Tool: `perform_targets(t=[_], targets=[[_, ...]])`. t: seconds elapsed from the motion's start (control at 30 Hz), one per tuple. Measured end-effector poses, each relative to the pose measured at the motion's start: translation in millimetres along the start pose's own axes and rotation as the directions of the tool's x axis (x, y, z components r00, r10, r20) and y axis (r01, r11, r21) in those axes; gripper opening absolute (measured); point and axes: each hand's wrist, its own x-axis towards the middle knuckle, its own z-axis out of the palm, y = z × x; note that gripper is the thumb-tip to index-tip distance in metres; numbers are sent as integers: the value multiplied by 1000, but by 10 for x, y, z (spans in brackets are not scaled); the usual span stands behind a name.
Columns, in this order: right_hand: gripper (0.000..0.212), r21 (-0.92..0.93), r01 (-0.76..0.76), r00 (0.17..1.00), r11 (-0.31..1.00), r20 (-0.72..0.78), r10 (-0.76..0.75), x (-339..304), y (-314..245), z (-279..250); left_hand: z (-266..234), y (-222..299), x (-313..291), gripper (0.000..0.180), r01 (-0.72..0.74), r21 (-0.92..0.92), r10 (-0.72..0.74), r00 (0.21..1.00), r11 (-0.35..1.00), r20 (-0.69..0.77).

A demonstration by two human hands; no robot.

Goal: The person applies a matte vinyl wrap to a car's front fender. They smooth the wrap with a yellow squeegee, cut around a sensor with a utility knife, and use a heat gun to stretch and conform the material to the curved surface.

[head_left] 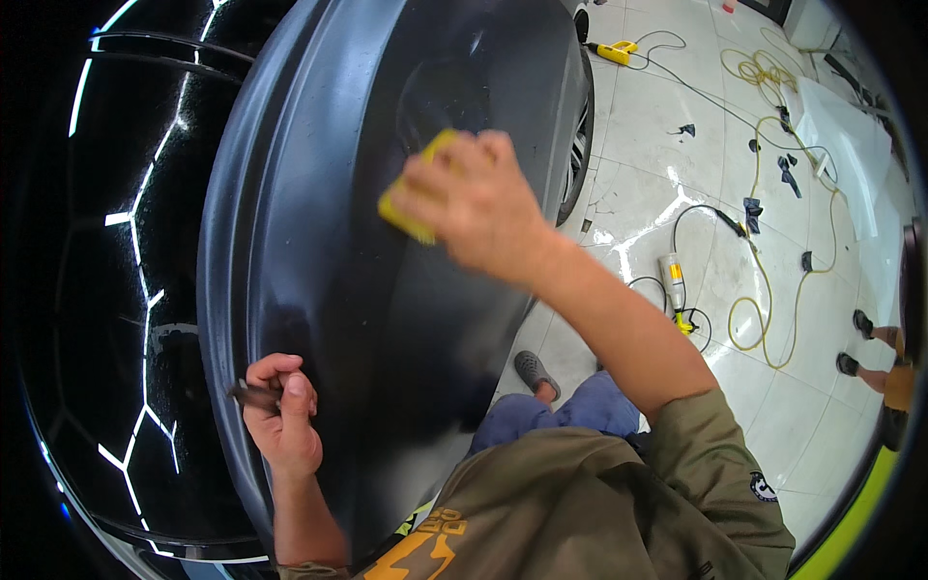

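Note:
My right hand (483,203), a little blurred by motion, grips a flat yellow squeegee (410,222). Its edge lies against the matte dark grey car panel (329,222), or just over it; which of the two I cannot tell. Lower left, near the panel's ridged edge, my left hand (283,425) is closed with thumb and fingers around a short, dark, narrow tool (249,393). Most of that tool is hidden in the fingers, so its kind does not show. Faint round smears mark the panel beyond the squeegee.
Glossy black bodywork (106,290) reflecting light strips borders the panel on the left. A car wheel (578,145) sits beyond its right side. On the tiled floor are a yellow heat gun (615,52), a pale corded tool (671,275), yellow cable (759,72) and black scraps (752,213). Another person's feet (855,343) show far right.

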Motion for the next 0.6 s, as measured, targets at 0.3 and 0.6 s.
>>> perform_targets(t=[0.3, 0.6], targets=[[22, 833, -508, 321, -219, 419, 849, -550, -251, 114, 523, 467, 1169, 47, -828, 549, 119, 537, -114, 835], [25, 727, -687, 354, -6, 342, 871, -266, -116, 324, 798, 491, 1643, 49, -869, 426, -29, 447, -252, 894]])
